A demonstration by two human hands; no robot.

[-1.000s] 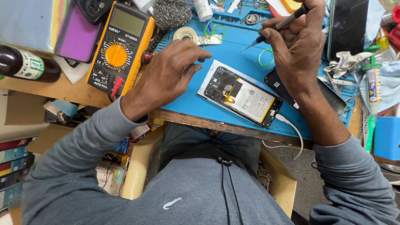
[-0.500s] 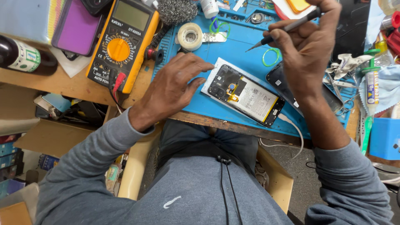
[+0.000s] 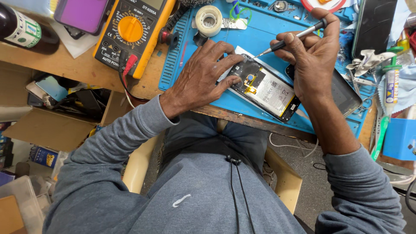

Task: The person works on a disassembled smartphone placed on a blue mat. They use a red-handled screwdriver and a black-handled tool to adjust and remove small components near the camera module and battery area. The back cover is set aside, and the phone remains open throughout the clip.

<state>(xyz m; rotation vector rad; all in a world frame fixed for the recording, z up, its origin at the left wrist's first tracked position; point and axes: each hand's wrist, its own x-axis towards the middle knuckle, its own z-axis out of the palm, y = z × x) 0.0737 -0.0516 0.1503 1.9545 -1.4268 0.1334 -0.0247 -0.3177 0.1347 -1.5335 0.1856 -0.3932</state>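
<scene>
An opened phone [image 3: 265,88] with its battery and boards exposed lies on a blue work mat [image 3: 268,32] at the desk's front edge. My left hand [image 3: 203,76] presses on the phone's left end, fingers spread over it. My right hand [image 3: 310,54] holds a thin screwdriver [image 3: 289,40] like a pen. Its tip points down-left, just above the phone's upper edge near my left fingertips. A dark phone cover [image 3: 342,93] lies under my right wrist.
A yellow multimeter [image 3: 134,32] with a red plug stands left of the mat. A roll of tape [image 3: 208,20] lies at the mat's top. A dark bottle [image 3: 26,30] sits far left. Tubes, tweezers and a second dark phone [image 3: 375,26] crowd the right side.
My right hand has come down and left, bringing the screwdriver tip close to the phone's upper edge. My left hand has slid further onto the phone. The view has shifted slightly.
</scene>
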